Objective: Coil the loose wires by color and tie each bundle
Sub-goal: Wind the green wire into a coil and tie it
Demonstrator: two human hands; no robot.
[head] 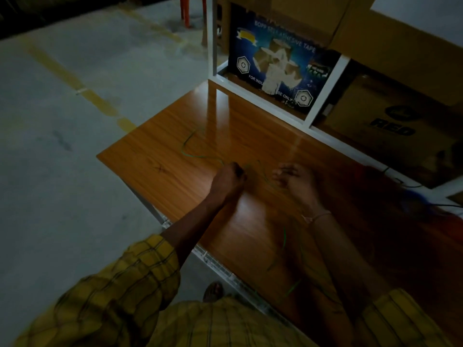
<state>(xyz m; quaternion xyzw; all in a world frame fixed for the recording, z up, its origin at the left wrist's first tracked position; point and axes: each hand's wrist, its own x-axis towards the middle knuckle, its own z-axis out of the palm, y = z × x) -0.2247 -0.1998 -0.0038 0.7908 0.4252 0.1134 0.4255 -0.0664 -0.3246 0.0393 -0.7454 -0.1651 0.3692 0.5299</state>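
Head view, dim and motion-blurred. Nearest: yellow plaid shirt sleeves [120, 291], both forearms reaching out over a glossy brown wood-grain tabletop [175, 176] edged by a white metal frame. Thin thread bracelet [316, 217] on the right wrist. Short blurred stretches of thin green wire [200, 156] on the wood between the forearms. Farther out, left hand [229, 177] clenched around the green wire, knuckles up, the strand trailing from the fist leftward across the table in a loose open curve. Right hand [293, 177] just beside it, fingers curled, smeared by blur; another bit of green strand between the two hands, yet cannot tell whether gripped by the right. Blue and black wires [423, 200] at the right table edge, well apart from the hands. Beyond the table, blue printed adhesive-tape carton [283, 68] inside a white shelf frame, brown cardboard boxes [400, 46] alongside, grey concrete floor [75, 121] with yellow painted stripes to the left.
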